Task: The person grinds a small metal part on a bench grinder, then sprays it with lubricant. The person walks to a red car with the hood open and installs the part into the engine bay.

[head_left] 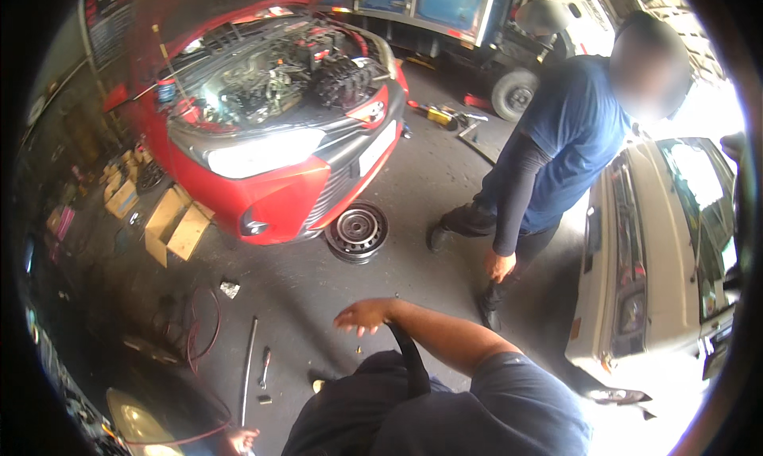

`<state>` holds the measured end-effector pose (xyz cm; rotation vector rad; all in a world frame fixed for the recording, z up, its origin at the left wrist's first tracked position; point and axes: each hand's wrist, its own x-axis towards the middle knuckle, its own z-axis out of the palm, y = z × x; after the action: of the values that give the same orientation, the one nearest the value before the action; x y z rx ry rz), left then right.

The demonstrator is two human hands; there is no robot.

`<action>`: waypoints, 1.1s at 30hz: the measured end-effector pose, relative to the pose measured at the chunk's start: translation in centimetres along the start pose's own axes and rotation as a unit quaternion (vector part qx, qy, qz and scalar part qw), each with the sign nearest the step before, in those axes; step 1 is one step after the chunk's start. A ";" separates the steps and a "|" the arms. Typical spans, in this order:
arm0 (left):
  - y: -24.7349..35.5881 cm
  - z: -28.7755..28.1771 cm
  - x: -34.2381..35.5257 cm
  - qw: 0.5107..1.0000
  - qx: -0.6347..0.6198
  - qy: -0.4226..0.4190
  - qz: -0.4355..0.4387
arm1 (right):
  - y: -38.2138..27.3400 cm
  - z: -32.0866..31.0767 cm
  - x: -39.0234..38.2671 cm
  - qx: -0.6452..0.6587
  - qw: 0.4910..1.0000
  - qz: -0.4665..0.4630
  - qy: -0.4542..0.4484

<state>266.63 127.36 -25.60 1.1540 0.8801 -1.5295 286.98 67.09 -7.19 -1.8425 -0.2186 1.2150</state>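
My right hand hangs in mid-air in front of my body, palm down. Its fingers are loosely stretched, and nothing is in them. A dark strap hangs beside that wrist. Low at the left rim, my left hand is partly cut off, its fingers curled about the lower end of a long metal bar. Beside the bar a ratchet lies on the dark floor, with a small socket-like cylinder below it.
A red car stands ahead, bonnet raised. By its bumper lies a steel wheel rim. A co-worker in blue stands at the right, near a pale vehicle. Cardboard boxes and a looped hose are at the left.
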 end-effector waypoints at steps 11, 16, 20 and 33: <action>36.8 3.7 -16.7 0.684 0.372 0.530 0.336 | 33.7 7.0 -4.0 0.163 0.901 0.390 0.101; 49.5 1.5 -36.3 0.435 0.316 0.776 0.329 | 39.8 8.4 -8.5 0.273 0.838 0.449 0.145; 54.7 0.9 -41.4 0.583 0.019 0.603 0.545 | 42.5 3.7 -10.1 0.311 0.844 0.410 0.153; 57.4 34.2 20.1 0.857 0.498 0.134 -0.023 | 47.1 -29.8 -20.5 0.156 0.801 0.355 0.456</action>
<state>312.72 75.76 -34.49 2.1275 0.2163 -1.9515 286.30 10.63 -25.48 -2.0336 1.2319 0.5885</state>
